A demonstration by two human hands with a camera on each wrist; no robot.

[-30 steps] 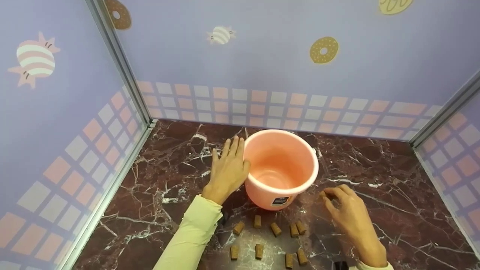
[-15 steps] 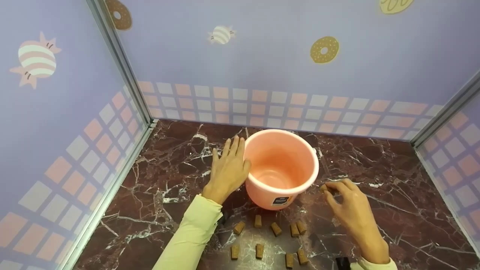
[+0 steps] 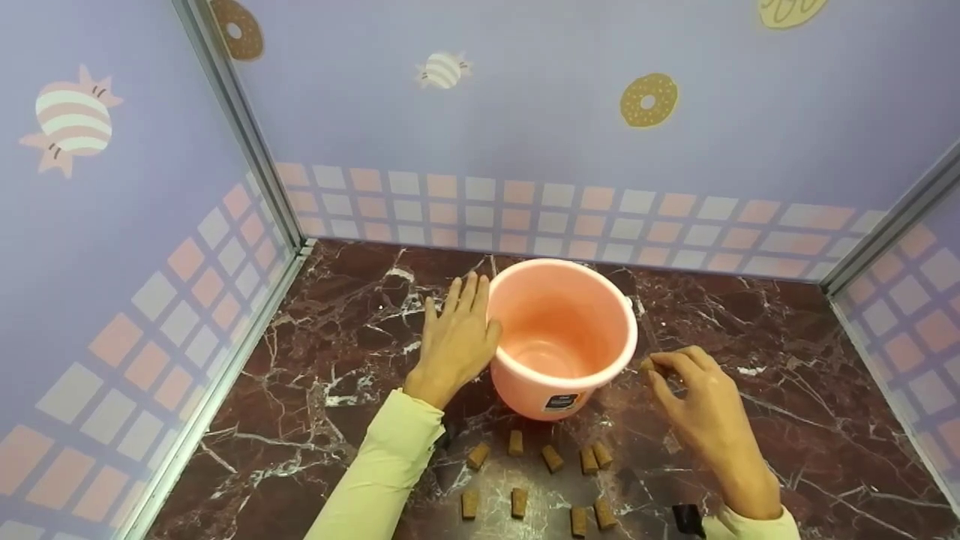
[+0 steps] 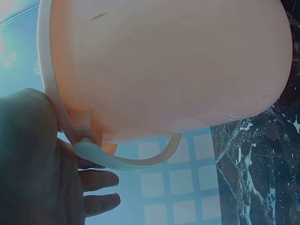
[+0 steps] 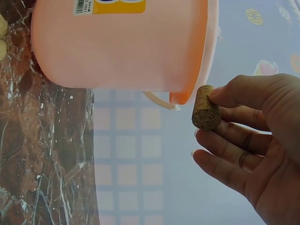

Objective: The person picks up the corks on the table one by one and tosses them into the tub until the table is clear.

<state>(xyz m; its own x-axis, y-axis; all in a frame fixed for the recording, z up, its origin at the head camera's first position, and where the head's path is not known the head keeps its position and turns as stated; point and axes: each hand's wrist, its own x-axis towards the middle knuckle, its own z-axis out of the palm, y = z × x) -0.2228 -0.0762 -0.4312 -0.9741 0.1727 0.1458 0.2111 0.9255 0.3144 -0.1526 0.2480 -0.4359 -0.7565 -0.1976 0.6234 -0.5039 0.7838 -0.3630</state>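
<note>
A pink bucket (image 3: 555, 330) stands upright on the dark marbled tabletop, and no corks show inside it. Against its left rim rests my left hand (image 3: 456, 337), fingers straight; in the left wrist view the bucket's white handle (image 4: 126, 161) hangs beside those fingers. To the right of the bucket, my right hand (image 3: 697, 397) pinches a cork stopper (image 5: 206, 108) between thumb and fingers, apart from the rim. Several more corks (image 3: 518, 502) lie in two loose rows in front of the bucket.
Patterned lilac walls (image 3: 525, 135) enclose the tabletop (image 3: 360, 360) at the back and both sides. A metal strip (image 3: 225, 390) runs along the left edge. Near the right cuff is a black object (image 3: 688, 519), part of it hidden.
My right hand has risen slightly, still pinching the cork. The left hand, the bucket and the corks on the table have stayed in place.
</note>
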